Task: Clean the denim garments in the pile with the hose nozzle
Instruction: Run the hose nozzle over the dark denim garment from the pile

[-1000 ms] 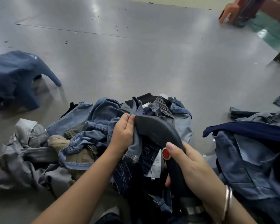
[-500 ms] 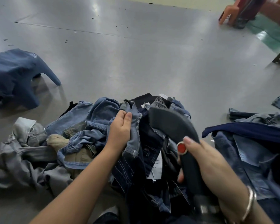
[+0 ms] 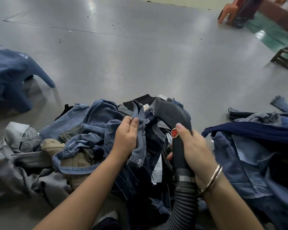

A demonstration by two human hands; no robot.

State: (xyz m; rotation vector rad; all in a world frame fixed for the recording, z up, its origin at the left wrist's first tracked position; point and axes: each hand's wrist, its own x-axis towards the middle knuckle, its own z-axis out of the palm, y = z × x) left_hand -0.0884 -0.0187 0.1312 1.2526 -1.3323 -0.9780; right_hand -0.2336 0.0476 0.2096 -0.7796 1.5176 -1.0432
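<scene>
Now left hand (image 3: 125,136) pinches frayed denim garment (image 3: 140,130) atop pile (image 3: 83,143); right hand (image 3: 192,148) wraps hose nozzle (image 3: 171,112), thumb beside red button (image 3: 174,133). Denim likely limp, heavyish; best held near hem, kept taut.

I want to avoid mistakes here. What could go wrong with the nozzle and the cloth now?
The black hose nozzle lies close to the frayed blue denim edge that the left hand pinches; loose threads may be pulled in. The right hand has its thumb beside the red button, so an accidental press seems possible.
</scene>
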